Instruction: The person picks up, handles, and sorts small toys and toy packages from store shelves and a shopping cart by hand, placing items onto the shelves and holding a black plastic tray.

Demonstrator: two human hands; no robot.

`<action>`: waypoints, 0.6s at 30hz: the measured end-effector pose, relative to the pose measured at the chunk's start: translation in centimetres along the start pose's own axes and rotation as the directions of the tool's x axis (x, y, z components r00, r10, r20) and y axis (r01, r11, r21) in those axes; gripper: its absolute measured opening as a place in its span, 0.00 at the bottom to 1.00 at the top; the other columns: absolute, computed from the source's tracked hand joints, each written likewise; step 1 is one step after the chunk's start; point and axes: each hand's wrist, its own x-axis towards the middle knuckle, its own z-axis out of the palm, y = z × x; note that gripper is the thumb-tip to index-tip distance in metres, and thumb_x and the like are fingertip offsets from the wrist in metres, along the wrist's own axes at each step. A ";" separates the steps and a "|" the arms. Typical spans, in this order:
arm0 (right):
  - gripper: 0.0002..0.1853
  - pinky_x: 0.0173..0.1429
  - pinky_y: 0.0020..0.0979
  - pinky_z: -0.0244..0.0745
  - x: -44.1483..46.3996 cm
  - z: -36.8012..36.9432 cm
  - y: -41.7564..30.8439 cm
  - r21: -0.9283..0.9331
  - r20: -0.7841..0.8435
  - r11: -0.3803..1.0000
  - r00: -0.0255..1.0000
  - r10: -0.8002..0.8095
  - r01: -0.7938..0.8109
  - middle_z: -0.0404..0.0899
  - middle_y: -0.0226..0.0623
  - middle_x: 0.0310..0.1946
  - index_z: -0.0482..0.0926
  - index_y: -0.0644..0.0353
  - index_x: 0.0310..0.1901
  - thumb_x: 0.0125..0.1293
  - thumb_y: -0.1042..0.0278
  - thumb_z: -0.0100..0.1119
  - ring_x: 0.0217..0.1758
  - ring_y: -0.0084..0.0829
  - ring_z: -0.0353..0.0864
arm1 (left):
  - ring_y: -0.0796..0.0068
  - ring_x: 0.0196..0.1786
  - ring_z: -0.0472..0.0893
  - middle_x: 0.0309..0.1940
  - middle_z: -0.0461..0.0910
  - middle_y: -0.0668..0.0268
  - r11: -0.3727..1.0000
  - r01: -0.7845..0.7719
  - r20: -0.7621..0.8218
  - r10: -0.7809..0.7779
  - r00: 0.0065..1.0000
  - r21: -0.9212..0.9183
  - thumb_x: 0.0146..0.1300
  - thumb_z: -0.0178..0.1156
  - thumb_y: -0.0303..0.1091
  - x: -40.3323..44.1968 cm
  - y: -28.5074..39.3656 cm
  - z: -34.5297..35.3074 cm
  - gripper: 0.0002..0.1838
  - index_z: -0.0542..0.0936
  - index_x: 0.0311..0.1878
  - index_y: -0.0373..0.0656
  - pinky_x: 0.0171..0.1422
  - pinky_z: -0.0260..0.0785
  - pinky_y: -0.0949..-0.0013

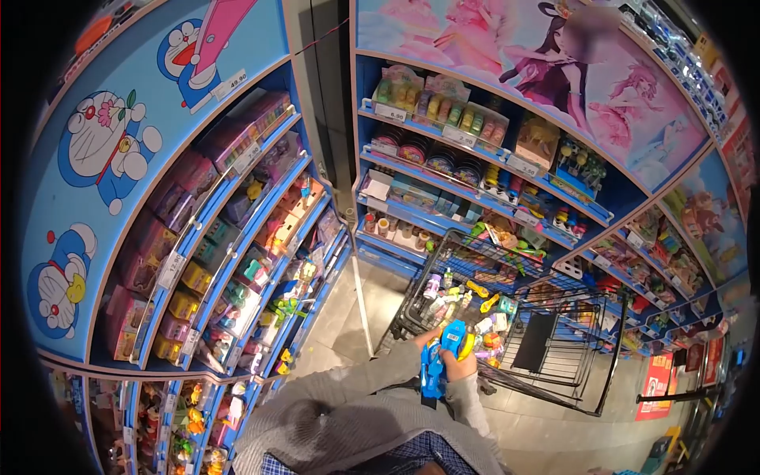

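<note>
My right hand [461, 367] is closed around a bright blue toy [454, 336] with a barcode label, its thumb pressed on the front. A yellow curved piece [467, 346] shows beside that hand; I cannot tell if it belongs to the same toy. My left hand [428, 339] is partly hidden behind a second blue toy [431, 370], which hangs lower, and its fingers are curled against it. Just beyond both hands stands a black wire shopping cart [408, 313] holding several small toys and bottles, among them a yellow item [477, 289] and a purple-topped bottle [432, 285].
Blue toy shelves [214, 229] with price tags curve along the left. More shelving [467, 162] stands ahead behind the cart, and further racks [649, 261] run to the right. A dark pillar [328, 95] rises between the units. Grey tiled floor [340, 317] shows left of the cart.
</note>
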 end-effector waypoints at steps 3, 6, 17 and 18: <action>0.20 0.39 0.28 0.69 -0.5 -1.1 0.6 -0.096 -0.133 0.989 0.983 -0.126 0.114 0.74 0.38 0.34 0.66 0.66 0.45 0.49 0.73 0.53 0.34 0.30 0.74 | 0.77 0.38 0.76 0.39 0.76 0.65 0.998 -0.049 0.127 0.043 0.991 0.046 0.62 0.45 0.45 -2.5 -0.4 6.9 0.20 0.69 0.51 0.40 0.43 0.70 0.74; 0.27 0.51 0.34 0.64 -1.0 -2.8 1.9 -0.236 -0.160 0.959 0.967 -0.197 0.156 0.68 0.50 0.43 0.59 0.68 0.54 0.49 0.72 0.51 0.46 0.42 0.69 | 0.77 0.38 0.76 0.39 0.76 0.65 0.894 -0.103 -0.218 0.215 0.952 0.435 0.59 0.49 0.46 0.4 -3.4 5.3 0.23 0.68 0.52 0.40 0.43 0.69 0.74; 0.32 0.58 0.39 0.55 -0.6 -4.4 2.2 -0.527 0.002 0.790 0.929 -0.369 0.315 0.66 0.54 0.47 0.57 0.69 0.56 0.47 0.68 0.51 0.51 0.49 0.63 | 0.70 0.53 0.68 0.47 0.72 0.58 0.782 -0.222 -0.079 0.327 0.942 0.583 0.51 0.49 0.63 0.5 -4.7 7.6 0.37 0.71 0.51 0.38 0.59 0.54 0.70; 0.32 0.58 0.39 0.55 -0.6 -4.3 2.1 -0.524 0.012 0.791 0.930 -0.366 0.318 0.66 0.54 0.47 0.57 0.69 0.56 0.47 0.68 0.51 0.51 0.49 0.63 | 0.68 0.55 0.66 0.51 0.69 0.56 0.737 -0.227 -0.047 0.331 0.942 0.636 0.49 0.50 0.65 0.2 -4.7 7.7 0.40 0.68 0.53 0.36 0.61 0.53 0.69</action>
